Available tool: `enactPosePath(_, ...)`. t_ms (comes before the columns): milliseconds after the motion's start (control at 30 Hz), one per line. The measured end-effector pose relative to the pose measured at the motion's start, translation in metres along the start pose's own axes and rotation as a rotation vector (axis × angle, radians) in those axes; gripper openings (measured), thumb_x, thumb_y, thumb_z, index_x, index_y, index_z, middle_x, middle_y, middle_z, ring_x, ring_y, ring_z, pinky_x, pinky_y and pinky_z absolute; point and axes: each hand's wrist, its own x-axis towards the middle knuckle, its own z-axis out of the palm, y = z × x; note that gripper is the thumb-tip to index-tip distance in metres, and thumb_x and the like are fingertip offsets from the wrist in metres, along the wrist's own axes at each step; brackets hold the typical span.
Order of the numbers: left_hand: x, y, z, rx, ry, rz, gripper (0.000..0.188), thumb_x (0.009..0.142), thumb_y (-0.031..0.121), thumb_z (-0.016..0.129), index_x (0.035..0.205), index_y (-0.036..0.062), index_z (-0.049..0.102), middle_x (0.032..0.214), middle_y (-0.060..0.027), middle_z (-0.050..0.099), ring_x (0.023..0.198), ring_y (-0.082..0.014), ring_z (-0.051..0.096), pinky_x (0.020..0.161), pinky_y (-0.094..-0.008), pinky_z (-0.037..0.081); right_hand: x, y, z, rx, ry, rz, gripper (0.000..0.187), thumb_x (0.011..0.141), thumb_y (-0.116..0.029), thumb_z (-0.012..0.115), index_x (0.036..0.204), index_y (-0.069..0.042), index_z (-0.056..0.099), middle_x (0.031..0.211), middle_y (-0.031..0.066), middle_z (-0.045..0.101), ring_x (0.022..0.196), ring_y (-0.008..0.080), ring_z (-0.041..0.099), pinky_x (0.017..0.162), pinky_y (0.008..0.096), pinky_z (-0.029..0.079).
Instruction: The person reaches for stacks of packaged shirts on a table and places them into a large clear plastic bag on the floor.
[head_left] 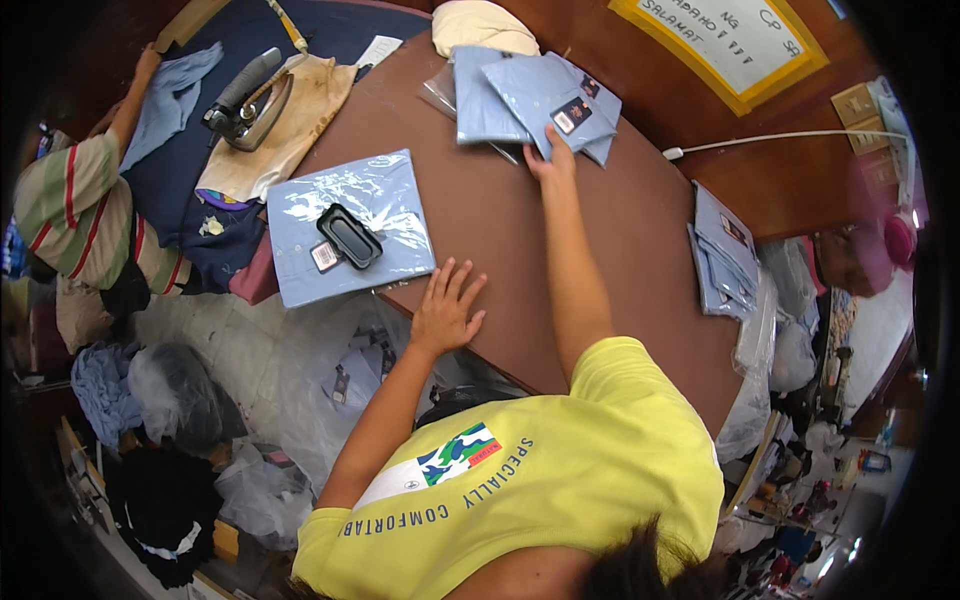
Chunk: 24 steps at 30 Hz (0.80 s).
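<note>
counts: one light blue folded shirt in a clear bag [350,225], with one black oblong tool [349,236] lying on top of it. i count three folded blue shirts in the stack [530,95] under the right hand, though their overlap makes that number unsure. a second stack of blue shirts [722,255] lies well out to the right of the right hand; i can't count it. one iron [245,100] sits on a stained pad [300,110], far beyond the left hand.

hands: the left hand [445,310] is released, fingers spread, palm flat on the brown bench [520,240] near its front edge, just beside the corner of the bagged shirt and not touching it as far as i can see. the right hand [550,155] is stretched far forward, fingers extended and flat on the top shirt of the near stack, pressing rather than clenching.

containers: the clear bag holds that single shirt. left of and below the left hand, loose plastic bags on the floor [290,370] hold bundled clothes.

a second person in a striped shirt [70,210] is at the far left, one hand on a blue garment [175,85].
</note>
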Motion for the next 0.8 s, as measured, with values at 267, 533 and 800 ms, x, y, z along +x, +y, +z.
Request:
enactPosePath(267,-0.011,-0.002,0.007,-0.347,0.15,-0.113,0.072,0.081,0.034,0.052,0.132,-0.001,0.016,0.134,-0.0174,0.026,0.121,-0.0349,0.028,0.1,-0.041,0.023,-0.228,-0.077,-0.173,-0.997,-0.08,0.03,0.064,0.07,-0.015,0.068,0.124,-0.012,0.032,0.116,0.0097,0.047,0.102,0.0255,0.048,0.088,0.0464,0.037)
enactPosePath(533,-0.024,0.059,0.027,-0.646,0.261,-0.38,0.096,0.07,0.032,0.068,0.133,-0.0028,0.003,0.13,-0.0285,0.021,0.121,-0.0389,0.025,0.1,-0.0417,0.021,-0.253,-0.103,-0.226,-1.252,-0.16,-0.221,0.08,0.06,-0.015,0.077,0.125,0.0,0.033,0.117,0.016,0.046,0.107,0.0231,0.046,0.091,0.0332,0.037)
enactPosePath(800,-0.058,0.073,0.022,-0.898,0.378,-0.785,0.098,0.063,0.019,0.075,0.132,-0.0003,0.008,0.123,-0.0247,0.035,0.107,-0.0289,0.044,0.09,-0.0344,0.036,-0.262,-0.056,-0.195,-1.081,-0.374,0.064,0.072,0.061,-0.009,0.075,0.12,0.0,0.036,0.111,0.0162,0.049,0.101,0.023,0.05,0.086,0.0325,0.043)
